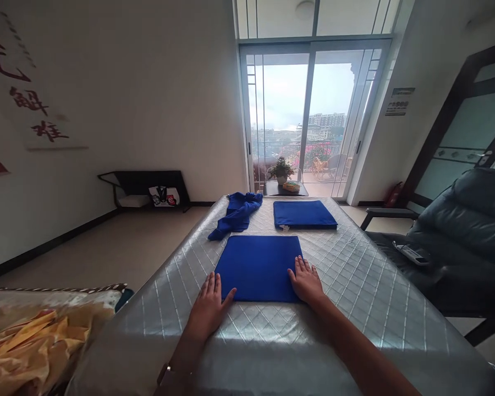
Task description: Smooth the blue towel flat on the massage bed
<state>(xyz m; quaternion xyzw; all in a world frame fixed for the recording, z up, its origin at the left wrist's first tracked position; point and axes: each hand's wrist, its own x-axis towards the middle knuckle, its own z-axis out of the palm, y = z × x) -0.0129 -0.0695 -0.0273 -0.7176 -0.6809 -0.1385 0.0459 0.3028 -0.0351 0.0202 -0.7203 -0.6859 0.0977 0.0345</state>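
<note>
A long table point(355, 286) under a silver quilted cover runs away toward a glass balcony door point(309, 115), with a dark armchair point(470, 231) along its right edge. Near the near edge, in the middle, lies a folded blue towel point(258, 267), flat and square. A second folded towel point(304, 214) sits toward the far right corner, and a crumpled blue towel point(236, 215) lies by the far left edge. The left hand point(208, 308) rests on the table at the near left corner of the closest towel, fingers flat and spread, thumb touching the cloth. The right hand point(306, 281) presses the near right corner, fingers spread flat, gripping nothing. The towel looks soft, light and limp; it would likely sag unless taken by its corners or folded edges.
</note>
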